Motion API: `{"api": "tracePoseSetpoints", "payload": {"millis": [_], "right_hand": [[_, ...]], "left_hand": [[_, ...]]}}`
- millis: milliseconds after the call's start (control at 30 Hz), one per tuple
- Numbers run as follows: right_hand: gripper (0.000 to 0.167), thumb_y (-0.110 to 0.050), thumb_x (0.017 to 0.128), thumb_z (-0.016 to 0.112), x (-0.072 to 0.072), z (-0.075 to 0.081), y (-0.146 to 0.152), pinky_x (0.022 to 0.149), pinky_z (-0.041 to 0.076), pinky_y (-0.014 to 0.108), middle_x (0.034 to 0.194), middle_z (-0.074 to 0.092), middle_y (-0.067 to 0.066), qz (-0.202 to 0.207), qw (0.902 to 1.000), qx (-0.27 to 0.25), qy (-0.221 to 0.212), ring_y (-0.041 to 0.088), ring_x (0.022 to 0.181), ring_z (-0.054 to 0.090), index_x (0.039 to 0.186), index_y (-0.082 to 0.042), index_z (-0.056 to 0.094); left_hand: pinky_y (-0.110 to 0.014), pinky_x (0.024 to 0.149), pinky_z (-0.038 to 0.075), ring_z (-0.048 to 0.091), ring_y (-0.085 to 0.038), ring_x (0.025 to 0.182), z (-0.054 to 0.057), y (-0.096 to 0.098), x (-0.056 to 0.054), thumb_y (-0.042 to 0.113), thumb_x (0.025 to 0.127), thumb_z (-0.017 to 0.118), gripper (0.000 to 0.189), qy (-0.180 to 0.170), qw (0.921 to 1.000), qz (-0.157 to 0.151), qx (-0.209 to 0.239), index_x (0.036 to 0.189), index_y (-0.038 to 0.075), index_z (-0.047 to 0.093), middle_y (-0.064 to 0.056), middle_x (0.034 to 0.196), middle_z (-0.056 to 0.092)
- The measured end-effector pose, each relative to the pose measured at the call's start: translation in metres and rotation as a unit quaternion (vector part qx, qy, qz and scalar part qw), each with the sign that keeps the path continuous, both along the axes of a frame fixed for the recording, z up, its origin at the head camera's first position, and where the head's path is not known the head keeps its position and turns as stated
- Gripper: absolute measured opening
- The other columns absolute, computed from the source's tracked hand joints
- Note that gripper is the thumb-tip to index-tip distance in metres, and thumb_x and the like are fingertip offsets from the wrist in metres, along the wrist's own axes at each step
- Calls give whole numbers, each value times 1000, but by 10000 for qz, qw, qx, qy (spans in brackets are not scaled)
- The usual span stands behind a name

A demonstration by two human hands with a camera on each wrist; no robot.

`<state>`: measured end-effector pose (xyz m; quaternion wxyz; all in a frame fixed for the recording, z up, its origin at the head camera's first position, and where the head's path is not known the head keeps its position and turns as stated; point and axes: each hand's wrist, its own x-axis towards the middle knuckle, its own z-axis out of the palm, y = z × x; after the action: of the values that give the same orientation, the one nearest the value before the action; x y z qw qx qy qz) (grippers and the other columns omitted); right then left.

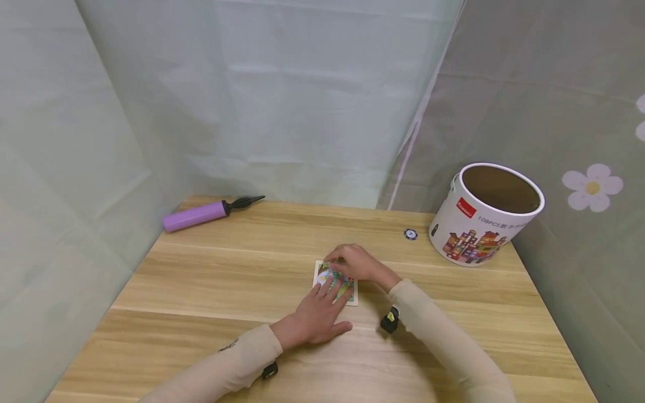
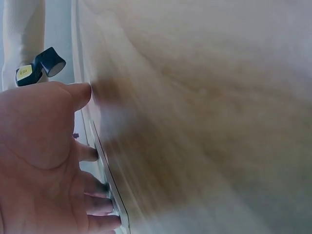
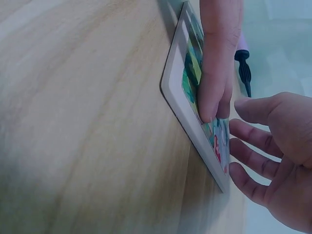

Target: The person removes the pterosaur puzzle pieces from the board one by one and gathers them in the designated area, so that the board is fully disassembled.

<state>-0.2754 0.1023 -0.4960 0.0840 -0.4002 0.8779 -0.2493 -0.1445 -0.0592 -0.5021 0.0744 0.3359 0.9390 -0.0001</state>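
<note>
A small square picture puzzle board (image 1: 316,273) with a pale border and a colourful inset picture lies on the wooden table. My left hand (image 1: 320,314) rests on its near part, fingers straight and spread, thumb out to the side over the table. At the board's far right side is my right hand (image 1: 356,263), palm down with bent fingers. The right wrist view shows that right hand (image 3: 273,146) with thumb and fingers apart, fingertips right at the board's edge and no object between them. Both hands cover much of the picture.
A purple hand pump (image 1: 196,216) with a black nozzle lies at the back left. At the back right stands a white round bucket (image 1: 466,238) with printed blocks on it. A dark poker chip (image 1: 410,234) lies beside it. Cloth curtains (image 1: 302,101) enclose the table.
</note>
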Motion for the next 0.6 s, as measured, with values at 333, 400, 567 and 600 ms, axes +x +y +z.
{"api": "tracePoseSetpoints", "payload": {"millis": [333,400,567,600], "right_hand": [[20,-21,97,73,-1,-6,-4,86,55,34,106,74,2,7,9999,-79,64,15,96,66,112,-10,79],[19,-22,96,74,0,-6,-6,85,55,35,104,74,1,-38,9999,-92,81,14,95,65,110,-10,80],[18,-23,94,76,1,-6,-9,82,54,34,102,74,0,-207,9997,-53,71,13,93,64,107,-12,80],[16,-23,94,76,1,-6,-10,81,54,33,101,74,-1,-256,9996,-55,74,12,91,64,106,-13,81]], "left_hand": [[-49,119,34,28,-39,152,4,-2,-2,54,106,42,68,87,9999,-62,29,159,11,37,-26,163,30],[-49,119,34,29,-39,151,5,-2,-2,53,106,42,67,56,9999,-49,102,158,11,38,-26,162,30],[-51,118,35,29,-42,151,7,-3,-2,51,106,45,66,-70,9995,-28,296,157,11,39,-27,162,30],[-52,117,36,29,-43,150,7,-3,-2,51,105,46,66,-68,9994,-31,343,157,11,40,-27,162,30]]}}
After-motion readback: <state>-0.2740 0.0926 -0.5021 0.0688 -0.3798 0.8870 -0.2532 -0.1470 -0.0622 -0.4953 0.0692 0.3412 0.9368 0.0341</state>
